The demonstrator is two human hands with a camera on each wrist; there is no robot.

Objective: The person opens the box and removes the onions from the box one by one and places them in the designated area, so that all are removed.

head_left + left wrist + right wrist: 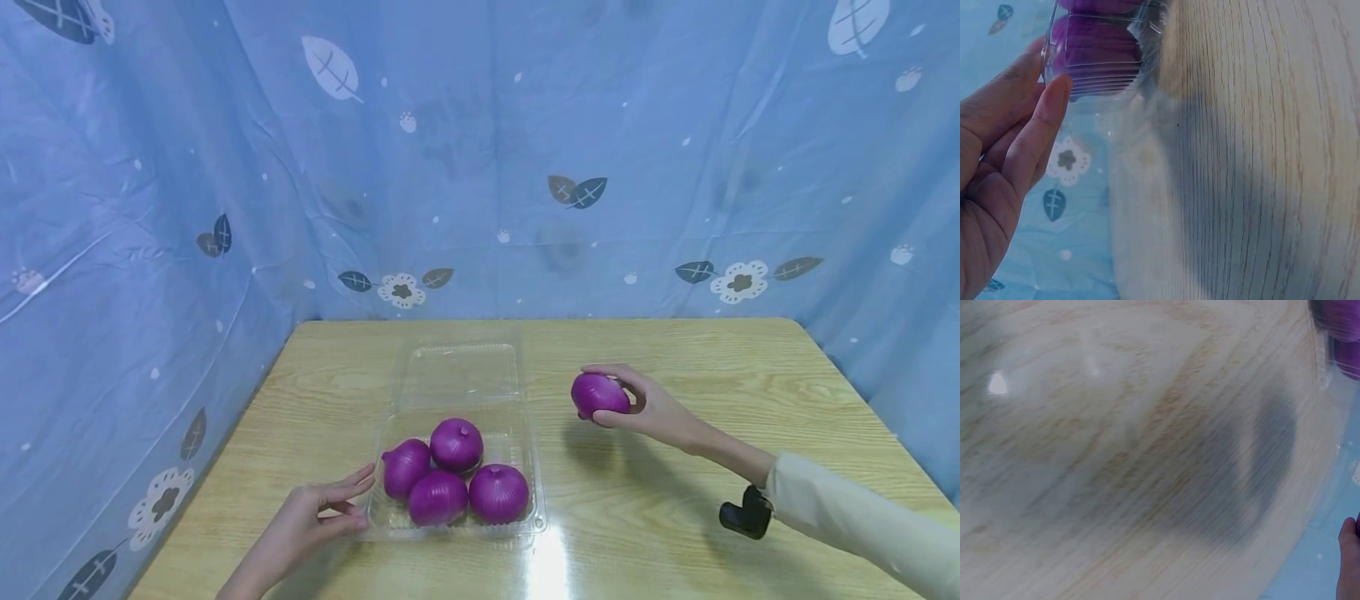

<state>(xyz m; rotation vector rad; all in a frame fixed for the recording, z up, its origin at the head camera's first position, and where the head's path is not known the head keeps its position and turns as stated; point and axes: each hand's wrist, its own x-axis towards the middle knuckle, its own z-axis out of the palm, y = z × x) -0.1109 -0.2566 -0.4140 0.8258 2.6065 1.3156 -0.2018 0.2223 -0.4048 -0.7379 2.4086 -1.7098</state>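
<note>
Holding one onion (600, 394) in right hand (651, 411), thumb and fingers curled round it, table (637, 533) below. Touching clear box (539, 523) with left hand (309, 510), fingers relaxed, parted; counted four more onions (457, 445) inside, just right of that hand.

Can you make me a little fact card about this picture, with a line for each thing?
Right hand: holds one purple onion above the table
Left hand: touches the box's left edge
Clear plastic box: on the table, lid open
Inside box: four purple onions
Table: light wood
Backdrop: blue, with leaves and flowers
</note>
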